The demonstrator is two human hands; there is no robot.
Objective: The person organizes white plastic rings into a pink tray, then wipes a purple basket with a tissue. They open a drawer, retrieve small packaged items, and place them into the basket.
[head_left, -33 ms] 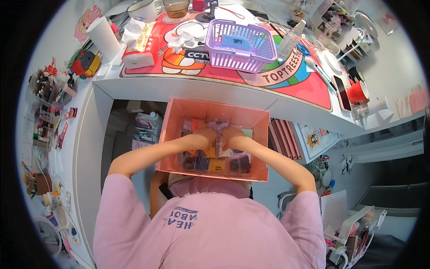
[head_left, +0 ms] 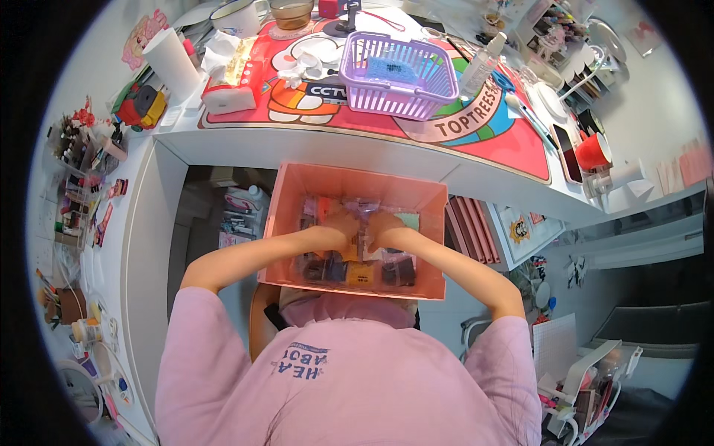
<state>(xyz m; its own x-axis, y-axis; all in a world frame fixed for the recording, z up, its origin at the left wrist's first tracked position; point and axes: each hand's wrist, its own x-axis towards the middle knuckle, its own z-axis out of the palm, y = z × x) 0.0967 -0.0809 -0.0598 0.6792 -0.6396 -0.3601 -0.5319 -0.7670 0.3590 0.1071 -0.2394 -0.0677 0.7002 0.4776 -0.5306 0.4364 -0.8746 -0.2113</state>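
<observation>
A salmon-pink drawer-like box (head_left: 433, 256) stands in front of my body, below the desk edge. Both of my hands reach down inside it, close together near its middle. My left hand (head_left: 342, 221) bends over small clear packets, and its fingers are largely hidden. Beside it, my right hand (head_left: 382, 225) points down among the same packets, fingertips out of sight. A lilac clear packet (head_left: 364, 209) lies between and beyond the hands. Nearer to me in the box are a yellow-orange packet (head_left: 360, 275) and a dark packet (head_left: 399, 273). Whether either hand grips anything is not visible.
On the desk mat (head_left: 532, 152) stand a purple basket (head_left: 401, 102) with a blue packet inside, a red tissue pack (head_left: 232, 97) and a spray bottle (head_left: 483, 65). The desk's front edge (head_left: 312, 146) runs just beyond the box. Pink folders (head_left: 476, 230) stand right of it.
</observation>
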